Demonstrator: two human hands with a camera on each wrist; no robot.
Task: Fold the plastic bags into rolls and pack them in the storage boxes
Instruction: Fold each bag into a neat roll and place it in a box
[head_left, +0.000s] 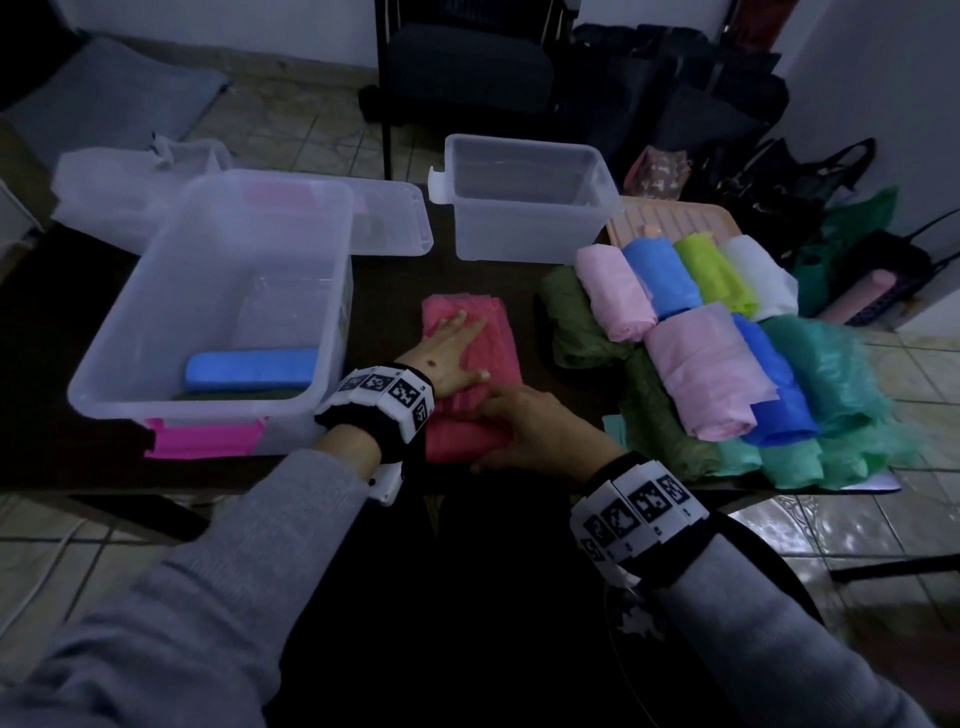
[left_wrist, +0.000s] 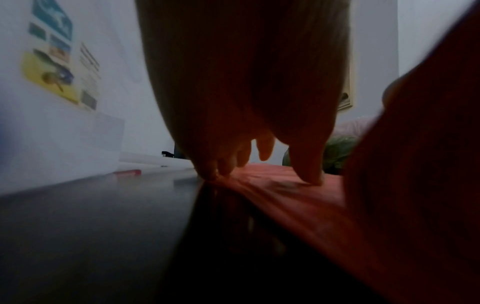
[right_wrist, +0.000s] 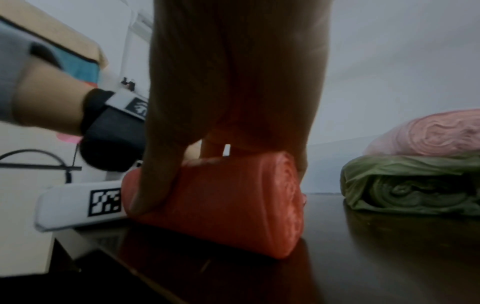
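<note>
A red plastic bag (head_left: 496, 338) lies on the dark table (head_left: 395, 291) in front of me, its near end rolled up. My left hand (head_left: 454, 348) presses flat on the unrolled part, fingers straight; the left wrist view shows its fingertips (left_wrist: 309, 174) touching the red sheet (left_wrist: 298, 197). My right hand (head_left: 524, 423) curls over the rolled end at the table's front edge, thumb and fingers round the red roll (right_wrist: 233, 205). A large clear storage box (head_left: 130, 322) at the left holds a blue roll (head_left: 252, 369). A smaller clear box (head_left: 524, 234) stands behind, with nothing visible in it.
Several rolled bags, pink (head_left: 615, 291), blue (head_left: 660, 278), lime and white, lie at the right over green bags (head_left: 576, 322) and teal ones (head_left: 831, 374). A clear lid (head_left: 389, 218) lies behind the large box. A dark chair (head_left: 467, 67) and dark bags stand beyond the table.
</note>
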